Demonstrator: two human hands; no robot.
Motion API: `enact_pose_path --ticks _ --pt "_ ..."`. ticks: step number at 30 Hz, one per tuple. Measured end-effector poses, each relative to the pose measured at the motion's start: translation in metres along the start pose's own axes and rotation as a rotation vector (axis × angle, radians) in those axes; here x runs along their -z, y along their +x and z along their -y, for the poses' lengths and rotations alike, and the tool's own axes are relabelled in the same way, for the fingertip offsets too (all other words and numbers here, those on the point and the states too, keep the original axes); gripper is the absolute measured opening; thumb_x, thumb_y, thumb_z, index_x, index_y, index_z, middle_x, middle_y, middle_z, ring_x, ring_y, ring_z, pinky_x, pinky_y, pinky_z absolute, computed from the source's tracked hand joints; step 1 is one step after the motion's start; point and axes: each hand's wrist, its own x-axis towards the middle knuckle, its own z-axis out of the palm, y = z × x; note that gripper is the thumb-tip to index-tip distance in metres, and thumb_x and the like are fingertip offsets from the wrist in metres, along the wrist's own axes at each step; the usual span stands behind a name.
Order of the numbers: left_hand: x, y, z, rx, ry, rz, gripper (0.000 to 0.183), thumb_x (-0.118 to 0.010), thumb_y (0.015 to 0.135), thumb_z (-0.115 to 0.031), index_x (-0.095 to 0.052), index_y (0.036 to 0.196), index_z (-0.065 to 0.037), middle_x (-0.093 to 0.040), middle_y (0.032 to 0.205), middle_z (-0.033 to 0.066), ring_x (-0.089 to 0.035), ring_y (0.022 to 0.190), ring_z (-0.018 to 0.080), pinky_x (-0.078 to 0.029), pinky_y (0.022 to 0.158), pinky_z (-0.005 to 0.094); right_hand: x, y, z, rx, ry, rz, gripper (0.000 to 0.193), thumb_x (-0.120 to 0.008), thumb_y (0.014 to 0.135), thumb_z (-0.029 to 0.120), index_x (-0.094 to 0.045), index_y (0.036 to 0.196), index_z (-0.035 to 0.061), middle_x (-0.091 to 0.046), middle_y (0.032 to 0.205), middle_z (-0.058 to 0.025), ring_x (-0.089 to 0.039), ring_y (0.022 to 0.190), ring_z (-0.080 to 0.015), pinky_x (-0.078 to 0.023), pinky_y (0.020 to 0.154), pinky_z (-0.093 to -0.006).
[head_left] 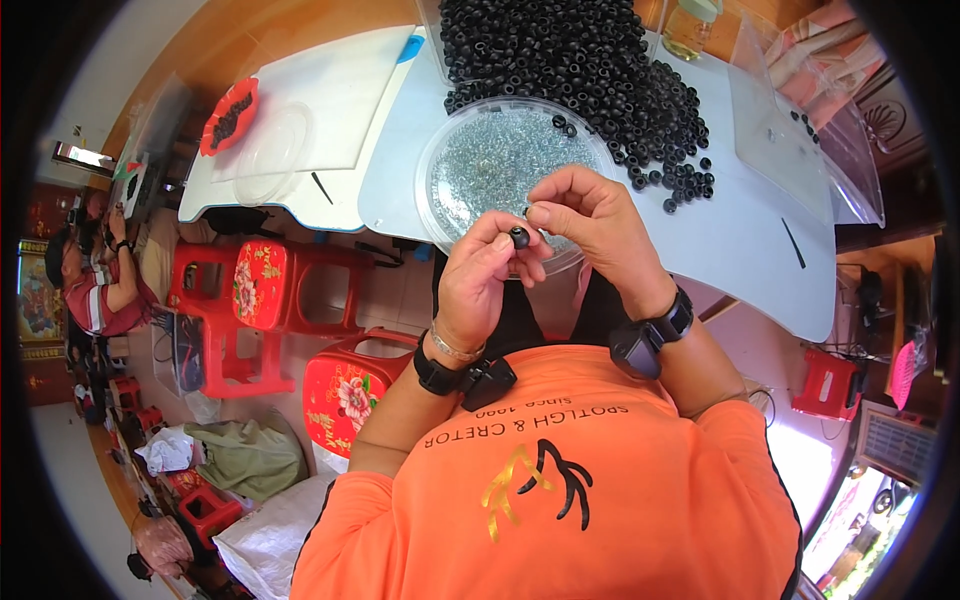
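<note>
My left hand (474, 278) is closed, pinching a small round black part (519, 237) with a hole or lighter spot on top between thumb and fingers. Close beside it, my right hand (598, 218) has its thumb and forefinger pressed together; whatever is at their tips is too small to name. Both hands are over the near edge of a round clear tub (428, 200) full of tiny bluish, see-through pieces. Two or so black ring-shaped parts (564, 125) lie on those pieces.
A big heap of black ring-shaped parts (560, 50) spreads over the table (740, 235) behind the tub. A red dish (230, 117) of dark pieces and a clear lid (275, 150) lie left. Red stools (262, 285) stand at the left; another person (100, 285) sits farther off.
</note>
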Motion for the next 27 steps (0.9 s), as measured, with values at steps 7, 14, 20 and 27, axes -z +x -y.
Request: enact_pose_path --ticks 7,14,20,27 --pt "0.001 -0.001 0.002 -0.026 -0.024 0.029 0.028 -0.044 0.096 -0.026 -0.052 0.101 0.000 -0.063 0.093 0.0172 -0.060 0.076 0.0192 -0.047 0.069 0.0285 0.006 -0.002 0.008 -0.118 0.022 0.168 0.016 -0.064 0.089 0.010 -0.067 0.102 0.0009 -0.066 0.081 -0.0010 -0.060 0.074 -0.0071 -0.049 0.070 -0.0218" --pt "-0.002 -0.001 0.000 -0.047 0.103 0.022 0.030 -0.045 0.096 -0.029 -0.051 0.103 0.000 -0.062 0.097 0.0161 -0.059 0.076 0.0185 -0.046 0.070 0.0285 0.004 0.000 0.005 -0.016 -0.144 0.082 0.018 -0.062 0.090 0.013 -0.068 0.103 0.0017 -0.065 0.089 -0.0018 -0.058 0.083 -0.0091 -0.047 0.075 -0.0243" --pt "0.001 -0.001 0.002 -0.042 0.114 0.010 0.031 -0.044 0.097 -0.031 -0.051 0.103 -0.001 -0.061 0.093 0.0118 -0.058 0.076 0.0154 -0.046 0.069 0.0264 0.004 -0.004 0.013 0.167 -0.248 0.153 0.014 -0.062 0.089 0.006 -0.068 0.100 0.0001 -0.062 0.100 -0.0066 -0.057 0.093 -0.0139 -0.046 0.081 -0.0269" --pt "0.001 -0.002 0.002 -0.027 0.103 0.014 0.030 -0.043 0.098 -0.030 -0.052 0.103 -0.001 -0.061 0.092 0.0087 -0.058 0.075 0.0122 -0.046 0.068 0.0243 -0.001 -0.005 0.010 0.212 -0.238 0.172 0.014 -0.062 0.088 0.005 -0.069 0.099 0.0003 -0.061 0.093 -0.0058 -0.060 0.078 -0.0110 -0.049 0.068 -0.0248"
